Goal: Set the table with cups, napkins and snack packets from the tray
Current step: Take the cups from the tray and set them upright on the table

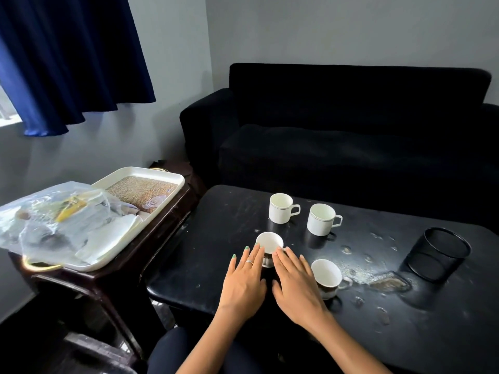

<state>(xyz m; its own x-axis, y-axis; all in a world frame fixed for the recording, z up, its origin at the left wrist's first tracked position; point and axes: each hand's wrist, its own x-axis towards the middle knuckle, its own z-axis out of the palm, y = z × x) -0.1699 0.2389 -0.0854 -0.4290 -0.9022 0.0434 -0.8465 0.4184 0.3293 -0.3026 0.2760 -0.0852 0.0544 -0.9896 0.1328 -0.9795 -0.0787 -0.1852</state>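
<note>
Left hand and right hand: both flat, fingers straight, side by side on the black table, fingertips touching the near-left cup from either side. Second cup just right of the right hand; two more cups beyond the fingertips. Tray with napkins and bagged snack packets: on the side stand, well left of the left hand.

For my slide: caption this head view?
Both hands flank a cup on the black table; three cups already set.

Both hands flat beside 1 cup; 4 cups on table.
</note>
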